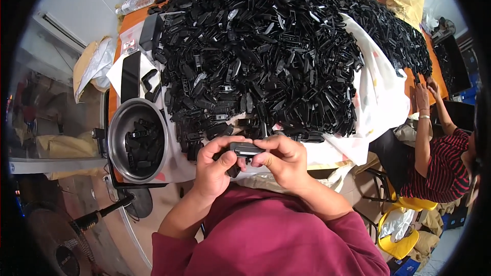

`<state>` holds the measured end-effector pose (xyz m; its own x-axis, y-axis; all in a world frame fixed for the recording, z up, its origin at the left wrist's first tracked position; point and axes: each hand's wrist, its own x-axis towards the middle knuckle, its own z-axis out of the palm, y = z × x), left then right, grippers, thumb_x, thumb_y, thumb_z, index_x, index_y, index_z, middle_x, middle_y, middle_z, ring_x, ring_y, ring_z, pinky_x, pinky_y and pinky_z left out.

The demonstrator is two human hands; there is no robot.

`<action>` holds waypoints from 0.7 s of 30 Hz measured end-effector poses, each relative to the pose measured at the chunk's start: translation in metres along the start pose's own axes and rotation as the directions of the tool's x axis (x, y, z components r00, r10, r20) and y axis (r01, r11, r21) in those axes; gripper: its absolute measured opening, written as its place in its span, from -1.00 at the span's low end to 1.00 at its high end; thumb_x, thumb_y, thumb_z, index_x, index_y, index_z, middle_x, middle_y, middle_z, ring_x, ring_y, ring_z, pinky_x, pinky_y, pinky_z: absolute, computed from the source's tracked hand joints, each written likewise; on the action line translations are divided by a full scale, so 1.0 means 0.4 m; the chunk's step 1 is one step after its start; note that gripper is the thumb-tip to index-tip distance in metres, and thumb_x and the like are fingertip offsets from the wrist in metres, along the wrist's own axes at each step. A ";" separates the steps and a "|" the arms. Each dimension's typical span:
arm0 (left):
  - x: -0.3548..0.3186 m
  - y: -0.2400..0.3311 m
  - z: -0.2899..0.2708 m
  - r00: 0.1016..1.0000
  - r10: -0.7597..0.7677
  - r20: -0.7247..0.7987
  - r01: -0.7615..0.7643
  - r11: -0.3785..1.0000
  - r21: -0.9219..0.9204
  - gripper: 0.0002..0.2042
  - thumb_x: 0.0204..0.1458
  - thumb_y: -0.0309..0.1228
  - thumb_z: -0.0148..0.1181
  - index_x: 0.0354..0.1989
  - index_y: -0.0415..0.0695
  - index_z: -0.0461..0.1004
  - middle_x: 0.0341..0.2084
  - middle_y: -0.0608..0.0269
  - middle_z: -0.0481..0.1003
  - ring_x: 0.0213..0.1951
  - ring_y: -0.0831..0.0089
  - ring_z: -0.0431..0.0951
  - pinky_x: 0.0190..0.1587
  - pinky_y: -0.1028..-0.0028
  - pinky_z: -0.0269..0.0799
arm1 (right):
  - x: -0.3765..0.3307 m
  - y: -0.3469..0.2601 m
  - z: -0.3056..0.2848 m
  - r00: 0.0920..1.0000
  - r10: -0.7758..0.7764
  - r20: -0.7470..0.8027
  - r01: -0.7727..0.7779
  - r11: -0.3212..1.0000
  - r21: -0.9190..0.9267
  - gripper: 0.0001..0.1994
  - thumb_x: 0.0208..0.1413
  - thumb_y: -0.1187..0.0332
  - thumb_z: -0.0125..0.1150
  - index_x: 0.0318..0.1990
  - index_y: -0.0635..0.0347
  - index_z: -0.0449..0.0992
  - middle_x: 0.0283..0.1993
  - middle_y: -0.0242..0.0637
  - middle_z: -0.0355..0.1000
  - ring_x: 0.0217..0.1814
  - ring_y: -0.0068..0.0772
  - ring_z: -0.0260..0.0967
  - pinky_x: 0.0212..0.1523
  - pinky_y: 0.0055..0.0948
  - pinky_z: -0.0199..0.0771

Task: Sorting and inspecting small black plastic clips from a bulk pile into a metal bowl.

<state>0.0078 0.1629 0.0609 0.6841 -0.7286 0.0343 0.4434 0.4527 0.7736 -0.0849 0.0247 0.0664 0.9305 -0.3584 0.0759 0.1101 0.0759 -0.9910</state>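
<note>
Between my two hands, just in front of the table's near edge, is a small black plastic part (245, 149) with a long smooth body. My left hand (216, 161) pinches its left end between thumb and fingers. On its right end, the thumb and fingertips of my right hand (284, 161) are closed. Another small dark piece (233, 171) shows below it, by my left fingers; whether it is attached I cannot tell. A large heap of similar black plastic parts (255, 71) covers the table beyond my hands.
At the left stands a steel bowl (113, 140) with several black parts inside. Behind it lie a black strip (131, 76) and a plastic bottle (137, 3). A co-worker in a striped shirt (441, 166) handles a second heap (396, 36) at the right. A fan (64, 248) stands lower left.
</note>
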 end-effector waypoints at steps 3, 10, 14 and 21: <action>-0.017 0.043 -0.016 0.976 0.006 -0.216 0.062 0.950 0.306 -0.75 0.02 -0.41 0.12 -0.16 -0.29 0.42 -0.29 0.12 0.47 -0.42 0.51 0.44 -0.35 0.51 0.41 | 0.074 -0.054 -0.068 0.977 -0.070 0.200 0.149 0.900 -0.410 -0.83 -0.05 0.59 0.18 -0.25 0.29 0.49 -0.28 -0.22 0.46 -0.39 -0.55 0.43 -0.41 -0.58 0.44; -0.008 0.225 -0.203 0.824 0.567 0.010 0.256 -0.388 0.885 -0.82 -0.12 -0.43 0.19 -0.30 -0.17 0.52 -0.34 0.18 0.45 -0.26 0.18 0.39 -0.13 0.29 0.28 | 0.153 -0.091 -0.276 0.978 -0.158 0.138 0.150 0.068 -0.986 -0.76 -0.20 0.52 0.18 -0.27 0.12 0.54 -0.16 -0.29 0.39 -0.12 -0.19 0.29 -0.16 -0.34 0.37; 0.032 0.132 -0.138 0.903 0.394 0.173 0.055 -0.504 0.862 -0.77 -0.22 -0.35 0.25 -0.33 -0.08 0.54 -0.26 0.27 0.42 -0.17 0.24 0.33 -0.11 0.27 0.20 | 0.167 -0.055 -0.295 0.977 -0.099 0.187 0.187 -0.018 -0.982 -0.77 -0.19 0.50 0.18 -0.28 0.11 0.53 -0.13 -0.29 0.36 -0.10 -0.22 0.27 -0.19 -0.35 0.38; 0.062 -0.011 -0.047 0.978 0.071 0.197 -0.165 -0.321 0.933 -0.75 -0.31 -0.39 0.30 -0.36 -0.02 0.52 -0.26 0.36 0.36 -0.15 0.34 0.30 -0.15 0.33 0.17 | 0.180 -0.057 -0.287 0.977 -0.065 0.202 0.196 -0.084 -0.977 -0.77 -0.22 0.50 0.19 -0.30 0.15 0.50 -0.11 -0.27 0.34 -0.09 -0.18 0.25 -0.13 -0.34 0.35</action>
<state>0.0336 0.1527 0.0463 0.5864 -0.7814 0.2134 -0.7950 -0.5047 0.3364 -0.0606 -0.1095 0.0820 0.9727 -0.1671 0.1613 -0.1678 -0.9858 -0.0093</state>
